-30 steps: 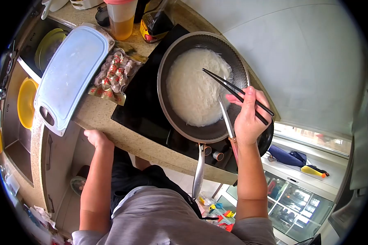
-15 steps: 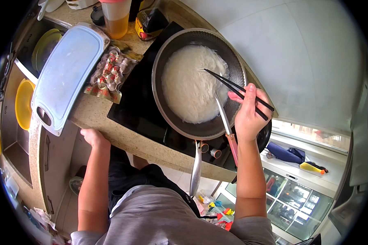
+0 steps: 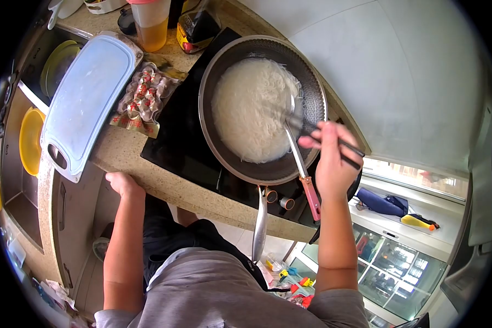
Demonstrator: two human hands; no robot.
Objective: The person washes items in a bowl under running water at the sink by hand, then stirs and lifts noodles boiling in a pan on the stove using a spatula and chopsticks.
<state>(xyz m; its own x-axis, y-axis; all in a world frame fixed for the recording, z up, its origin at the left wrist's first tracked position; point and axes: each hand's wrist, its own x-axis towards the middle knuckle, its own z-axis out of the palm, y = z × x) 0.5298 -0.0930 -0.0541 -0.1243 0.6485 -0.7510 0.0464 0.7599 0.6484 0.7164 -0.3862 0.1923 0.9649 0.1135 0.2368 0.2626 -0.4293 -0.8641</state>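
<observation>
My right hand point(image 3: 336, 153) grips a pair of black chopsticks point(image 3: 351, 152) over the right side of a deep pan point(image 3: 213, 76). Their tips are smeared by motion near the white noodles point(image 3: 251, 109), which sit in cloudy liquid. A ladle or spatula with a metal shaft and pink handle point(image 3: 310, 198) leans on the pan's rim, its head partly in the noodles. The pan's silver handle point(image 3: 260, 229) points toward my body. At the counter's front edge, my left hand point(image 3: 124, 185) rests with its fingers curled and partly hidden.
Left of the black cooktop point(image 3: 172, 131) lies a clear packet of round items point(image 3: 145, 98). A blue cutting board point(image 3: 93, 98) spans the counter and sink edge. Behind stand a jug of amber liquid point(image 3: 150, 30) and a dark container point(image 3: 197, 30). A yellow bowl point(image 3: 31, 139) is in the sink.
The chopstick tips have swung downward and right, now blurred, and my right hand has dipped slightly. The noodles have shifted a little. My left hand stays at the counter edge.
</observation>
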